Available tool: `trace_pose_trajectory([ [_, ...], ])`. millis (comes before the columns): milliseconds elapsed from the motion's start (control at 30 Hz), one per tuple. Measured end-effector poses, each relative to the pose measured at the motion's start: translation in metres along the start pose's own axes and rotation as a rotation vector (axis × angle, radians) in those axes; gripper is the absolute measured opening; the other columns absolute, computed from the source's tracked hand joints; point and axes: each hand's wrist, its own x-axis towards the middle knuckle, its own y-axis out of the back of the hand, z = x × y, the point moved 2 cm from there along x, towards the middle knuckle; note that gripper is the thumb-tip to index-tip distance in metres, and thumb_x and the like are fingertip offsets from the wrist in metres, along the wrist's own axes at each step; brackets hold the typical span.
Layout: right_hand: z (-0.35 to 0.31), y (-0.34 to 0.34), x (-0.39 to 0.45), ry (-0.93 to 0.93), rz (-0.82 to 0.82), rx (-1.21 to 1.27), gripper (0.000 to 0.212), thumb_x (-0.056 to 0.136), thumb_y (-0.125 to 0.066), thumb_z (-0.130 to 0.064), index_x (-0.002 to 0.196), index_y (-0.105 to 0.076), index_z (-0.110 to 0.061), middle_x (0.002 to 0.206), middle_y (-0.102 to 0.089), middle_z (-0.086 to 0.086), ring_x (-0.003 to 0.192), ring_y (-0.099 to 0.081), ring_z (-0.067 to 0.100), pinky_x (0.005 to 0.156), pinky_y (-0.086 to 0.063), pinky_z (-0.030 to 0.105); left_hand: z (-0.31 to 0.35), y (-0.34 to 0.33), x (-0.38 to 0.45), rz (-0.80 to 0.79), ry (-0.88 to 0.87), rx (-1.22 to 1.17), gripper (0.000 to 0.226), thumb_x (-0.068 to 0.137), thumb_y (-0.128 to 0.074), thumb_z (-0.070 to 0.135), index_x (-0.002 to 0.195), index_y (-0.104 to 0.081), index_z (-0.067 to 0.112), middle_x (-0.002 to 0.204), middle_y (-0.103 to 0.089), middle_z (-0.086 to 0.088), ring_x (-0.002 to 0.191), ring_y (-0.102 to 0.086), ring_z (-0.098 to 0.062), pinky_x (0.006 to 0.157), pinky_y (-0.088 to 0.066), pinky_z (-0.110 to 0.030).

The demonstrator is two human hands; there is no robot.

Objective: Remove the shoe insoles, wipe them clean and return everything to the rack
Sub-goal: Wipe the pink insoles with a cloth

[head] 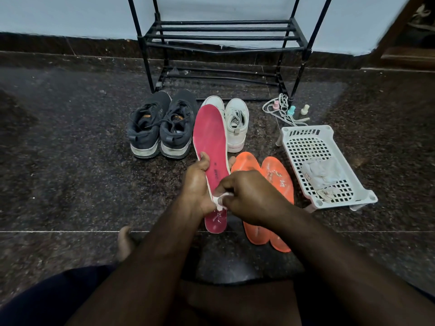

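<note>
Two black sneakers (162, 128) and two white sneakers (231, 124) stood on the dark stone floor (70, 142) before the black shoe rack (221, 36). Three insoles were out: one pink insole (211, 147) and two orange insoles (270, 184) lying side by side near a white plastic basket (327, 137). The left hand (195, 184) gripped the pink insole at its middle, thumb curled over its face, holding it above the floor. The right hand (249, 196) pinched a small white wipe (222, 200) against the insole's heel half, fingers curled tight.
</note>
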Motion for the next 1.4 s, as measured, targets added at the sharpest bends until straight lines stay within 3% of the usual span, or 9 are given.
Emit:
trace_pose_trajectory([
  [133,0.007,0.007,0.011,-0.042,0.268,-0.01,0.02,0.078,-0.058,-0.014,0.088,-0.075,-0.019,0.089,-0.07,0.003,0.088,-0.063,0.023,0.078,-0.05,0.038,-0.003,-0.003,-0.003,-0.039,0.006,-0.026,0.06,0.106,-0.034,0.047,0.104,-0.065,-0.004,0.091,-0.074,-0.018,0.079,-0.074,-0.029,0.086,-0.051,-0.044],
  [267,-0.004,-0.011,0.009,-0.006,0.074,-0.06,0.034,0.074,-0.045,-0.026,0.088,-0.075,-0.018,0.086,-0.071,0.007,0.084,-0.065,0.028,0.076,-0.051,0.04,-0.003,0.001,-0.001,0.022,0.042,0.003,0.063,0.104,-0.038,0.052,0.111,-0.065,-0.005,0.113,-0.07,-0.02,0.097,-0.068,-0.031,0.091,-0.051,-0.045],
  [433,0.004,0.011,-0.001,-0.024,0.038,0.158,0.018,0.075,-0.067,-0.009,0.084,-0.077,-0.022,0.078,-0.073,-0.008,0.073,-0.065,0.007,0.069,-0.05,0.025,0.001,-0.003,-0.002,-0.017,0.029,-0.007,0.062,0.103,-0.039,0.053,0.109,-0.064,-0.003,0.117,-0.07,-0.019,0.098,-0.068,-0.033,0.085,-0.051,-0.048],
  [567,0.021,0.036,0.004,-0.147,0.259,0.567,0.021,0.069,-0.068,-0.008,0.083,-0.068,-0.024,0.08,-0.069,-0.002,0.07,-0.069,0.027,0.071,-0.059,0.048,0.001,-0.006,-0.006,-0.129,-0.025,-0.009,0.06,0.107,-0.03,0.048,0.117,-0.062,-0.003,0.109,-0.072,-0.025,0.093,-0.072,-0.036,0.085,-0.051,-0.048],
  [700,0.024,0.032,0.004,-0.058,0.396,0.33,0.018,0.076,-0.079,-0.012,0.09,-0.076,-0.021,0.087,-0.068,-0.011,0.076,-0.064,0.004,0.073,-0.052,0.029,-0.001,-0.005,-0.004,-0.136,-0.067,0.002,0.054,0.108,-0.031,0.044,0.124,-0.058,0.0,0.105,-0.073,-0.02,0.093,-0.073,-0.031,0.086,-0.054,-0.044],
  [800,0.015,0.026,0.006,0.024,0.337,0.191,0.019,0.084,-0.069,-0.011,0.099,-0.078,-0.015,0.11,-0.067,-0.001,0.102,-0.062,0.007,0.092,-0.049,0.024,-0.001,-0.003,-0.003,-0.132,-0.063,0.0,0.053,0.107,-0.033,0.044,0.118,-0.061,0.0,0.099,-0.074,-0.018,0.089,-0.073,-0.028,0.088,-0.056,-0.041],
  [1000,0.007,0.009,0.009,0.089,0.257,-0.103,0.029,0.075,-0.053,-0.015,0.092,-0.076,-0.011,0.086,-0.069,0.009,0.084,-0.064,0.029,0.071,-0.052,0.04,-0.005,-0.003,-0.001,-0.059,-0.026,0.002,0.055,0.106,-0.034,0.047,0.109,-0.065,0.002,0.093,-0.074,-0.018,0.083,-0.073,-0.028,0.09,-0.051,-0.043],
  [1167,0.005,-0.011,0.009,-0.002,0.124,-0.058,0.022,0.081,-0.057,-0.02,0.093,-0.075,-0.02,0.088,-0.069,0.008,0.087,-0.063,0.027,0.077,-0.05,0.04,0.0,0.002,0.003,0.017,-0.023,-0.016,0.06,0.104,-0.038,0.051,0.107,-0.065,-0.002,0.12,-0.068,-0.019,0.097,-0.069,-0.03,0.092,-0.051,-0.046],
  [1400,0.012,-0.009,0.015,-0.06,0.353,-0.078,0.021,0.076,-0.055,-0.018,0.085,-0.073,-0.014,0.083,-0.066,0.009,0.079,-0.063,0.03,0.069,-0.052,0.04,-0.01,-0.001,0.001,0.017,-0.036,0.001,0.056,0.107,-0.032,0.046,0.103,-0.065,0.002,0.091,-0.075,-0.018,0.079,-0.075,-0.027,0.082,-0.051,-0.042],
])
